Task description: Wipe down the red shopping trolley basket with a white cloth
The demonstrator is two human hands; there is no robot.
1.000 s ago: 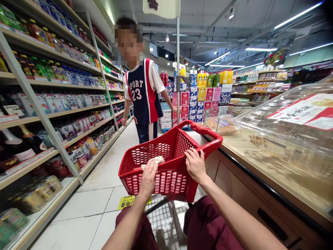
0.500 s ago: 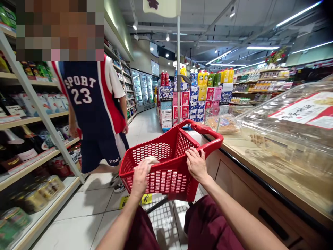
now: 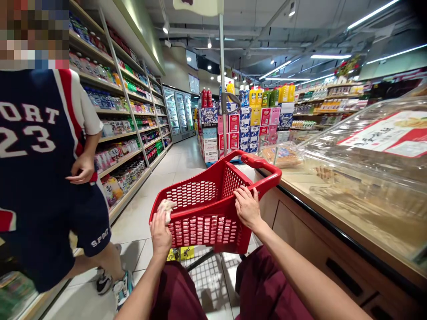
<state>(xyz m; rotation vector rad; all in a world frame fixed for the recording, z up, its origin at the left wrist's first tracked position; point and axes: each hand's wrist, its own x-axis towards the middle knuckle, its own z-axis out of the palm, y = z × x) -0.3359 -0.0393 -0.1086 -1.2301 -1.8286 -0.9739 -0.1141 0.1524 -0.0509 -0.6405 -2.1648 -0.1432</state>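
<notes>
In front of me stands a red plastic shopping cart with a perforated basket, its handle end to the right. My left hand is closed on a crumpled whitish cloth and presses it against the rim at the cart's left end. Near the handle, my right hand grips the cart's upper rim, fingers over the edge and thumb raised. No goods show in the visible part of the basket.
A person in a navy sports outfit walks close on the left, beside drink shelves. On the right is a wooden counter with clear plastic covers. Stacked drink boxes stand ahead, with glass-door fridges behind.
My left hand has slid the cloth leftward along the rim to the cart's end. My right hand keeps its place. The passing person has come nearer and further left.
</notes>
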